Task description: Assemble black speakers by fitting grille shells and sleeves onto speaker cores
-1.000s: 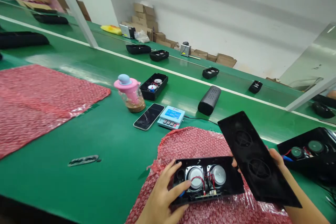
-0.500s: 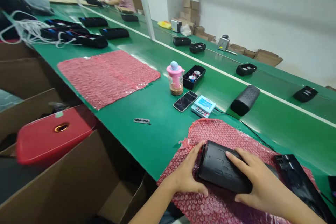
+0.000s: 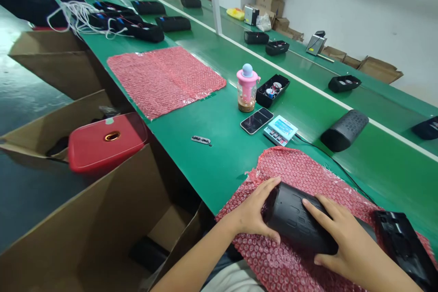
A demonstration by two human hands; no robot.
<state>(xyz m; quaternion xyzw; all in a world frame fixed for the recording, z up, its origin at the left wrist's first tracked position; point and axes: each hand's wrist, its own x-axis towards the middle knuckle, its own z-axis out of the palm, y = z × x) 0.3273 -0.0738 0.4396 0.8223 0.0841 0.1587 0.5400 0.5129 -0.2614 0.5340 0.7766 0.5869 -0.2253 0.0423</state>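
Observation:
A black speaker housing point(image 3: 301, 219), rounded and with raised button shapes on its face, rests on a sheet of red bubble wrap point(image 3: 294, 166). My left hand point(image 3: 256, 212) is curled round its left end, thumb on the near side and fingers on the far side. My right hand point(image 3: 342, 232) grips it across the middle and right, fingers over the top and thumb at the near edge. Right of it lies a glossy black shell part point(image 3: 404, 242), partly on the bubble wrap. The underside of the housing is hidden.
Behind the wrap are a blue-white tester point(image 3: 280, 130) with a cable, a phone point(image 3: 256, 121), a pink-lidded cup point(image 3: 247, 89), an open speaker shell point(image 3: 273, 91) and a dark speaker point(image 3: 345, 130). A red stool point(image 3: 106, 141) and cardboard boxes point(image 3: 102, 223) stand left of the bench.
The camera view has shifted, so the bench and its things appear moved. Both hands keep their hold on the speaker housing, which looks rolled slightly, its button face turned more toward the far side.

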